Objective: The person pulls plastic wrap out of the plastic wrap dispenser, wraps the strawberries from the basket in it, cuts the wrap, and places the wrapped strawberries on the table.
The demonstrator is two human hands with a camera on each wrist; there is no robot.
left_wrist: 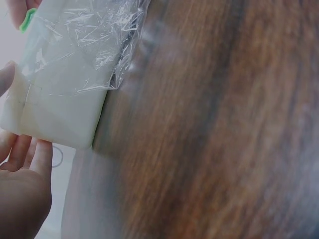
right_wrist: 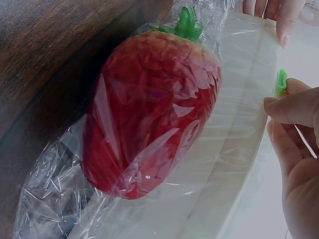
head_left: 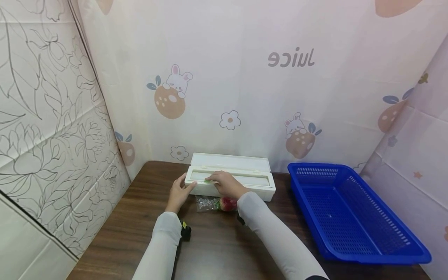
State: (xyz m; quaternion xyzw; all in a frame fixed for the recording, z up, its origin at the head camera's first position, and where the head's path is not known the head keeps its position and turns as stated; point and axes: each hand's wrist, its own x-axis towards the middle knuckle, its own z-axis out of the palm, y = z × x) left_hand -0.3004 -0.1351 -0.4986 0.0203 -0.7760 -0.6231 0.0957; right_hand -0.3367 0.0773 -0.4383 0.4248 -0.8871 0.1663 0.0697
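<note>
A long white cling film dispenser stands at the back of the table, its lid raised behind it. My left hand grips its left end, thumb over the front top edge and fingers at the end face. Near that end, my right hand pinches a small green slider at the front edge. Clear film drapes down the dispenser's front. Against that front, on the table, lies a red strawberry-shaped fruit with green leaves, covered by film.
To the right sits a blue perforated plastic basket on the dark wooden table. A printed curtain hangs right behind the dispenser, with patterned fabric along the left side.
</note>
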